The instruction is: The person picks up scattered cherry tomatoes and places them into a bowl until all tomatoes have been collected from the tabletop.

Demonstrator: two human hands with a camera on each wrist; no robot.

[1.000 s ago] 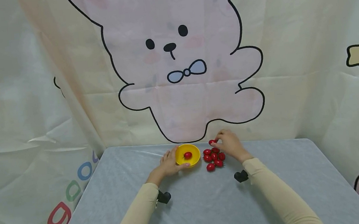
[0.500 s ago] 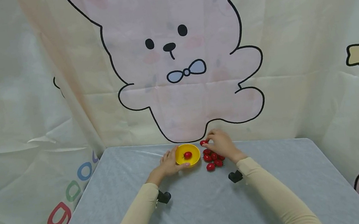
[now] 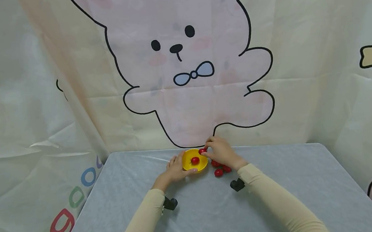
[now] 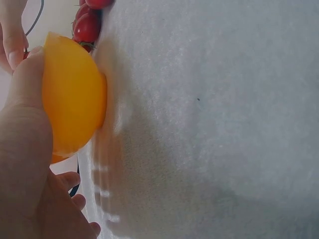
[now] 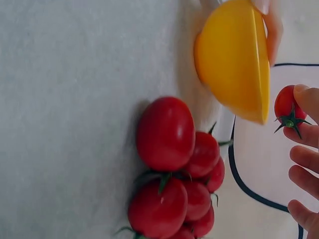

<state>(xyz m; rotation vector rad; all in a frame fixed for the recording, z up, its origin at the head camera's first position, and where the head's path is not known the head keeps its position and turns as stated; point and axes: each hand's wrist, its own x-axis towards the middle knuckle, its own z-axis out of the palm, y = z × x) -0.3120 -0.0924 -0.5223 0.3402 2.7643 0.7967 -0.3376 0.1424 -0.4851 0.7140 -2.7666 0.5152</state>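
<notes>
My left hand (image 3: 175, 170) grips a small yellow bowl (image 3: 188, 166), its thumb over the near rim and its fingers around the far left side. One red cherry tomato (image 3: 195, 161) lies inside the bowl. Just above the bowl's right rim, my right hand (image 3: 222, 153) pinches another cherry tomato (image 5: 285, 103) between thumb and fingertip; its green calyx shows in the right wrist view. The other right fingers are spread apart. A pile of several cherry tomatoes (image 5: 166, 133) sits on the cloth right of the bowl, partly hidden in the head view by the right hand.
A light grey-blue cloth covers the table (image 3: 198, 215). Behind its far edge hangs a pale curtain (image 3: 310, 108) with a large cartoon animal on it, close to both hands. Each wrist carries a black device (image 3: 170, 203).
My right hand has moved left with the pinched tomato, from above the pile to over the bowl's right rim. The left hand and bowl have stayed in place.
</notes>
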